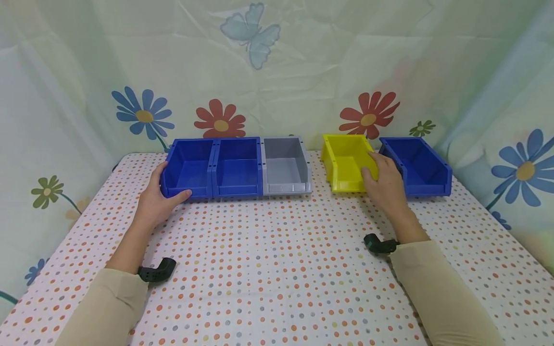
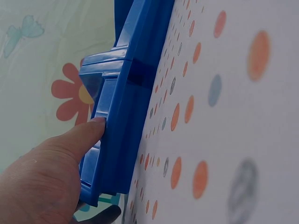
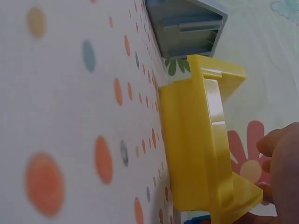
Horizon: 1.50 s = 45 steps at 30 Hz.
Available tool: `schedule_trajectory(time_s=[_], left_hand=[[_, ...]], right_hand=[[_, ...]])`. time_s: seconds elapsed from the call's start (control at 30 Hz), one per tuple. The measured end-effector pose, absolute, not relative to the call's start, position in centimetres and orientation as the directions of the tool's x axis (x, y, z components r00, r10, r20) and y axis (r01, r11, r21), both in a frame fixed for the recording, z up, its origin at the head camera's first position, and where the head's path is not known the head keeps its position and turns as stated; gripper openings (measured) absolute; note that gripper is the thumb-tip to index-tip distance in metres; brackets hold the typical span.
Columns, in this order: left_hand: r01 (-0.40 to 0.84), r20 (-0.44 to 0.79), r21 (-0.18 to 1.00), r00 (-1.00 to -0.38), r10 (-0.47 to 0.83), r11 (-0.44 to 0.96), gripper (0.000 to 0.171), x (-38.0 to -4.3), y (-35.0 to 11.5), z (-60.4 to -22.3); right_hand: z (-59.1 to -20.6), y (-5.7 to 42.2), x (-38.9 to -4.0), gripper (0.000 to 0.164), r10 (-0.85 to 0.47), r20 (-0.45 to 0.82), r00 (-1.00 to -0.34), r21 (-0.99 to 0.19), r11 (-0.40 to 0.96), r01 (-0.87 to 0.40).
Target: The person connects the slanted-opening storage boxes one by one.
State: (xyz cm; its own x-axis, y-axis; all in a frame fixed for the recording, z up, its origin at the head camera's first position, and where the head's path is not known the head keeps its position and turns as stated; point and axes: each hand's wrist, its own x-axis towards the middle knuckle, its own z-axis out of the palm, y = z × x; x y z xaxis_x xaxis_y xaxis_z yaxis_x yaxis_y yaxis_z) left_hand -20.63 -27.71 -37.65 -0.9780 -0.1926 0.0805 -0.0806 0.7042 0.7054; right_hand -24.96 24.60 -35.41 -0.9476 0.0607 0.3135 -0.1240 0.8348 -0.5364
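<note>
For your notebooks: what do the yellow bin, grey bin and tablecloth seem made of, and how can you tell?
Yellow bin: probably moulded plastic, glossy; bright highlights in the right wrist view.
Grey bin: likely plastic too, smooth, with crisp edges.
Tablecloth: matte, little sheen; fabric or vinyl, unclear.

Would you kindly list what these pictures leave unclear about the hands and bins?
Head view: yellow bin, its right side partly hidden by the right hand, so grip is unclear.
Left wrist view: left hand, cut by left and bottom edges.
Right wrist view: gray bin, cut by top edge.
Same view: rightmost blue bin, mostly beyond bottom edge.
</note>
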Motion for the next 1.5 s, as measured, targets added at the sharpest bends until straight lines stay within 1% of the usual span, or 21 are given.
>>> schedule_trajectory(time_s=[0.17, 0.47, 0.67, 1.1, 1.33, 1.5], left_hand=[[-0.077, 0.084, 0.709, -0.978, -0.192, 0.701, 0.106, -20.6, -27.7, -37.6], [-0.087, 0.073, 0.711, -0.978, -0.197, 0.698, 0.106, -20.5, -27.6, -37.6], [-0.083, 0.076, 0.711, -0.978, -0.194, 0.699, 0.106, -20.5, -27.7, -37.6], [-0.083, 0.075, 0.713, -0.978, -0.193, 0.697, 0.106, -20.4, -27.6, -37.6], [-0.085, 0.075, 0.712, -0.978, -0.196, 0.697, 0.106, -20.4, -27.6, -37.6], [-0.084, 0.077, 0.711, -0.978, -0.196, 0.699, 0.106, -20.5, -27.6, -37.6]], right_hand=[[-35.5, 25.3, -25.2, 0.057, 0.067, 0.294, -0.954, -0.567, 0.815, -0.117], [-35.5, 26.1, -25.7, 0.058, 0.086, 0.144, -0.986, -0.661, 0.75, -0.031], [-35.5, 26.7, -25.8, 0.061, 0.112, 0.106, -0.988, -0.693, 0.72, 0.007], [-35.8, 26.8, -26.0, 0.061, 0.153, 0.102, -0.983, -0.719, 0.694, 0.033], [-35.7, 26.7, -25.8, 0.061, 0.142, 0.155, -0.978, -0.723, 0.691, -0.015], [-35.4, 26.4, -25.7, 0.06, 0.149, 0.162, -0.975, -0.726, 0.687, -0.016]])
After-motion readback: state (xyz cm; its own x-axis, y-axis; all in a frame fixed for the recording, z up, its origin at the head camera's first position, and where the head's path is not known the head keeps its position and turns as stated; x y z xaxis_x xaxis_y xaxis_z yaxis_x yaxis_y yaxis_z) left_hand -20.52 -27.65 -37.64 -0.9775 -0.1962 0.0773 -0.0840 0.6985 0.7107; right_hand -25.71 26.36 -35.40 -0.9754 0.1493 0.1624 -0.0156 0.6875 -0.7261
